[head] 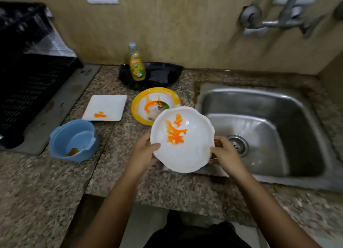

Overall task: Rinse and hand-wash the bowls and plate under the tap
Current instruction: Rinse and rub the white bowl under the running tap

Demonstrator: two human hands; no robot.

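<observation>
Granite counter (46, 182) beside a dry sink (306, 136): nothing is washed yet. My left hand (143, 154) and right hand (225, 155) have their fingers closed on the stained white bowl (182, 141); the yellow bowl (146, 102), blue bowl (61, 136) and plate (109, 104) wait dirty.

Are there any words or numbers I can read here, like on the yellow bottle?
Yellow bottle: it has a colourful label, but the print is too blurred to read.
Metal strip beside the black rack: small dark marks, too small to read.
Nothing else shows any writing.
</observation>
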